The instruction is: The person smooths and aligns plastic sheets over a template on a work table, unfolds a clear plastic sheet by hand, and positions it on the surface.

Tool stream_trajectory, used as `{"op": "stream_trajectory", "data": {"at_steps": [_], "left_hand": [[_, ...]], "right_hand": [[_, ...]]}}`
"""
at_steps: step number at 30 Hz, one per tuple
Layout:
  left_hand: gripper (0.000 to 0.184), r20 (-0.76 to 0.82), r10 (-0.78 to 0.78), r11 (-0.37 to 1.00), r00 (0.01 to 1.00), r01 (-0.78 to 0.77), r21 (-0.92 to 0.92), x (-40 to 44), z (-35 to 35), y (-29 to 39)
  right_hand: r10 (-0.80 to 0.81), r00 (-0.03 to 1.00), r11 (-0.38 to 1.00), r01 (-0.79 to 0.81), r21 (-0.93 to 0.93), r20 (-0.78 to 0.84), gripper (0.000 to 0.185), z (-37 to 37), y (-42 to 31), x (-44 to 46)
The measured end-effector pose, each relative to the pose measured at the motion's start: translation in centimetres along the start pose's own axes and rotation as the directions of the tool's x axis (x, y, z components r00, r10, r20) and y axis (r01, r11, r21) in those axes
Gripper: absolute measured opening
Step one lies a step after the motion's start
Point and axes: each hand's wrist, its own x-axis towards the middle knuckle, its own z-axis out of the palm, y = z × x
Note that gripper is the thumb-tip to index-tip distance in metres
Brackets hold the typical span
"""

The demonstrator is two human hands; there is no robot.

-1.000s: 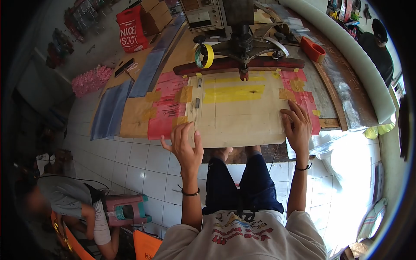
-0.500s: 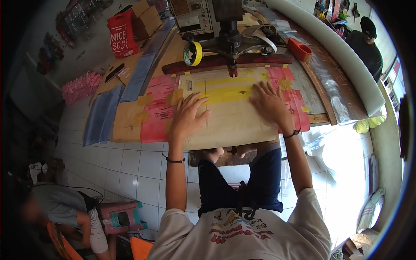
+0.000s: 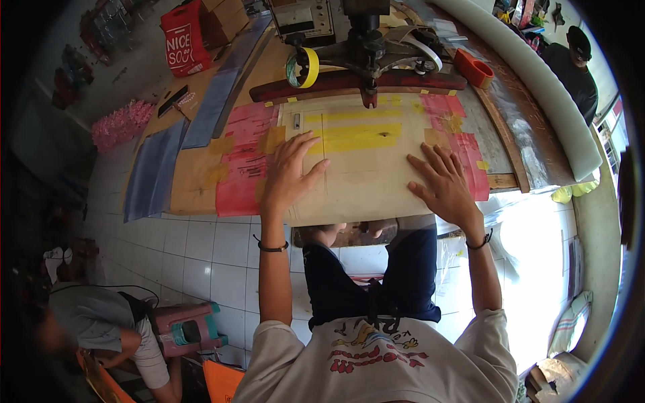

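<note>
My left hand [image 3: 290,176] lies flat on the left part of a beige sheet [image 3: 363,195], thumb apart from the fingers. Fingers spread, my right hand [image 3: 445,187] rests at the sheet's right side, beside a pink strip [image 3: 470,158]. Neither hand holds anything. Yellow bands [image 3: 359,138] cross the sheet's far part, and a small metal piece [image 3: 297,121] sits near its far left corner. Another pink strip [image 3: 238,181] with dark marks lies left of my left hand. Beyond the sheet, a dark red bar [image 3: 289,93] hangs under a black machine head [image 3: 366,50].
A yellow tape roll [image 3: 310,68] hangs on the machine. Blue translucent sheets [image 3: 156,174] lie at left, a red tape ring [image 3: 474,68] at right. A white foam roll [image 3: 537,87] edges the table. One person [image 3: 111,326] sits lower left; another [image 3: 571,74] is far right.
My right hand has slid right and towards me, off the yellow bands. My left hand stays in nearly the same place on the sheet. The view has shifted slightly.
</note>
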Motion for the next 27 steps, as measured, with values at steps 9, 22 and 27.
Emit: {"op": "stream_trajectory", "data": {"at_steps": [9,22,27], "left_hand": [[0.067,0.100,0.010,0.967,0.995,-0.035,0.254,0.3,1.8,1.7],[0.094,0.376,0.021,1.000,0.926,-0.024,0.002,0.0,-0.8,1.8],[0.098,0.360,-0.008,0.999,0.933,0.021,-0.034,0.2,-1.0,2.5]], "right_hand": [[0.017,0.997,0.996,-0.024,0.090,0.080,0.048,-2.4,6.4,2.7],[-0.160,0.705,0.973,-0.004,0.229,0.691,0.063,-8.3,7.9,7.3],[-0.357,0.533,0.933,0.240,0.267,0.767,0.074,-9.0,8.4,5.9]]}}
